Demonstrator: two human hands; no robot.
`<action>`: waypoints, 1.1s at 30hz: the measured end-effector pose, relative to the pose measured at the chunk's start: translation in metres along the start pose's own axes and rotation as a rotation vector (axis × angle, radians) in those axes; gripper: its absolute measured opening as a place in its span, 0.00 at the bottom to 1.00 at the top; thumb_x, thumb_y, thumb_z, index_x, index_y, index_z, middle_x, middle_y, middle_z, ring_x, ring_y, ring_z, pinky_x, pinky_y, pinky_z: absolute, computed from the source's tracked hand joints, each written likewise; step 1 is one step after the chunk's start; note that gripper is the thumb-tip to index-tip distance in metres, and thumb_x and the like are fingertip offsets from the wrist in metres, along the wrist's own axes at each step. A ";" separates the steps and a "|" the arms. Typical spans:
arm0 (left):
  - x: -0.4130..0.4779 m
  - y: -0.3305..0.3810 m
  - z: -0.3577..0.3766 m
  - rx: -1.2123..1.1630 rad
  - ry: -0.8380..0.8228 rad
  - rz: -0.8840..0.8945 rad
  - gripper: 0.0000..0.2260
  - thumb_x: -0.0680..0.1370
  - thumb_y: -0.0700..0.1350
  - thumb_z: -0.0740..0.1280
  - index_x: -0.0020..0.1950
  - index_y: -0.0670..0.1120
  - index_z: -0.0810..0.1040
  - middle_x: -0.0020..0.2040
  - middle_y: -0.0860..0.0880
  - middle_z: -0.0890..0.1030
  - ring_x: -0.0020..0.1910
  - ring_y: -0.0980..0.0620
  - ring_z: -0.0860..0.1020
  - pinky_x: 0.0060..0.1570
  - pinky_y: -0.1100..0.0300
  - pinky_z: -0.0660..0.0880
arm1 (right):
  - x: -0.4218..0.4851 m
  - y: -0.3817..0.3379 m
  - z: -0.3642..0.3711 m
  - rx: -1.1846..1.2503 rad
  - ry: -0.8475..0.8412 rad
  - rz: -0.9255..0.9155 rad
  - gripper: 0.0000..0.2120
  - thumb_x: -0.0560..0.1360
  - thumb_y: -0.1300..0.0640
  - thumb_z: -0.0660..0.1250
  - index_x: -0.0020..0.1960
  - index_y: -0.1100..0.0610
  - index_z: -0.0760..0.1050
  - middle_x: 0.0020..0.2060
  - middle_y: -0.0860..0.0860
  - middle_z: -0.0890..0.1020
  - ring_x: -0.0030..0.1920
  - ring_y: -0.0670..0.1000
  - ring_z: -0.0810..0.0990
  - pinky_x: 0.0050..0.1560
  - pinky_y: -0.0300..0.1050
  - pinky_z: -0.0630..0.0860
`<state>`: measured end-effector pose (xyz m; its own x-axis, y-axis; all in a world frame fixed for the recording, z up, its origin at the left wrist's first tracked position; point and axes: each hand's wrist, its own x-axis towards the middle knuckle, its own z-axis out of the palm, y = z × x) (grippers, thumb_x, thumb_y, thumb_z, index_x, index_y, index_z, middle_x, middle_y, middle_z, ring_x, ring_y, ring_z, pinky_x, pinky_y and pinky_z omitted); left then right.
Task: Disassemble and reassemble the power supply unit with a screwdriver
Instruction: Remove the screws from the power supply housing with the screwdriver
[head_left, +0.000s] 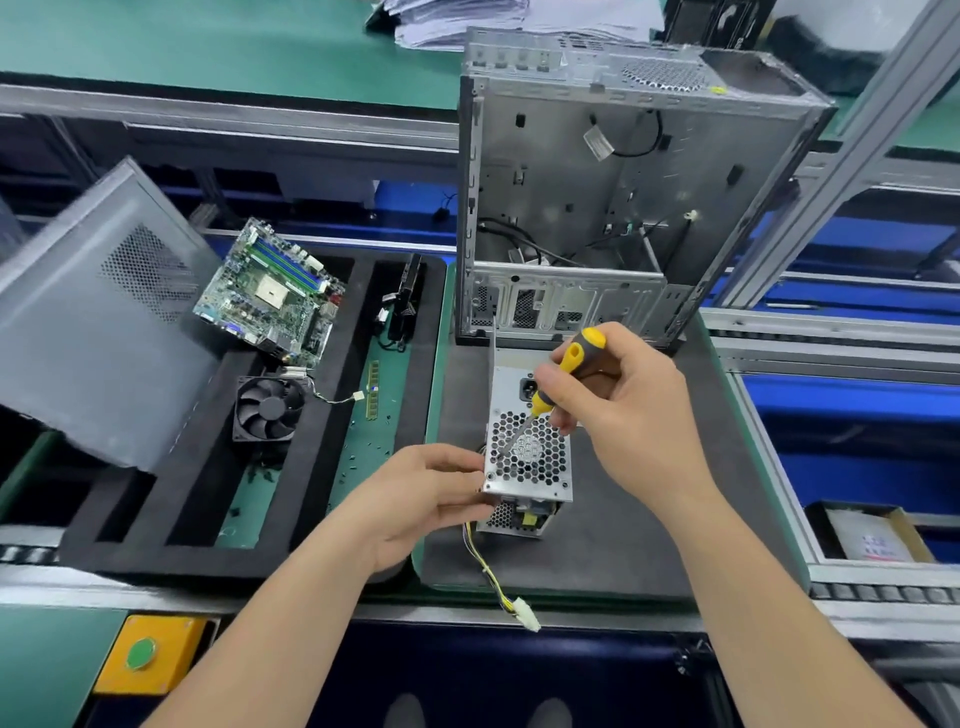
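The PSU (527, 457) is being propped on the dark mat (623, 545), just in front of the open case (623, 208), with its grille face turned up. Its wires are trailing down to a white plug (530, 621) at the mat's front edge. The PSU's left edge is being pinched by the left hand (421, 499), fingers curled onto the metal. The right hand (628, 410) is wrapped round the yellow-and-black handle of the screwdriver (566, 374). The tip is being set at the left side of the grille, close to the left fingertips.

Step (a judgement): a screw on the grille face is being worked; loosening or tightening cannot be told.

For a clean job:
- The shaft is being held at a slant, so it is better brought in line with the screw before torque is applied.
- Firm downward pressure is needed, so the tip is not camming out toward the left fingers.
- The PSU is best braced flat against the mat (it looks half lifted).
- A loose screw is best caught before it drops through the grille holes.

Writing: nothing is being read with any confidence. A yellow sticker on the case top is too small. A label with red print in the box (872, 535) at the right is blurred. No brand is being made out on the PSU or the board (270, 296).
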<state>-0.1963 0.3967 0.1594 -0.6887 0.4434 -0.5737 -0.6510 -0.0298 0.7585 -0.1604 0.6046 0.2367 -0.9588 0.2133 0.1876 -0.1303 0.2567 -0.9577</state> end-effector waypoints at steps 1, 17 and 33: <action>0.000 -0.001 0.001 -0.026 0.005 0.000 0.10 0.79 0.29 0.69 0.60 0.31 0.78 0.54 0.36 0.85 0.50 0.43 0.86 0.56 0.51 0.83 | 0.000 0.000 0.001 -0.005 0.002 0.002 0.09 0.77 0.59 0.76 0.46 0.59 0.76 0.37 0.54 0.85 0.34 0.55 0.84 0.36 0.44 0.81; 0.006 -0.009 0.003 0.162 0.019 0.004 0.16 0.74 0.29 0.74 0.61 0.38 0.84 0.55 0.42 0.87 0.59 0.46 0.84 0.65 0.53 0.78 | -0.006 -0.005 -0.001 -0.003 0.011 0.003 0.09 0.77 0.61 0.76 0.46 0.60 0.76 0.37 0.53 0.86 0.33 0.54 0.84 0.35 0.42 0.80; 0.002 -0.013 0.013 0.019 0.119 0.005 0.18 0.72 0.29 0.77 0.60 0.33 0.80 0.52 0.38 0.87 0.55 0.43 0.86 0.60 0.53 0.81 | -0.012 -0.010 -0.004 -0.004 0.032 -0.003 0.09 0.77 0.63 0.75 0.47 0.63 0.75 0.36 0.54 0.85 0.34 0.54 0.84 0.35 0.41 0.80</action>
<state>-0.1856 0.4100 0.1524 -0.7259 0.3340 -0.6013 -0.6417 -0.0143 0.7668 -0.1467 0.6030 0.2451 -0.9499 0.2422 0.1977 -0.1325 0.2609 -0.9562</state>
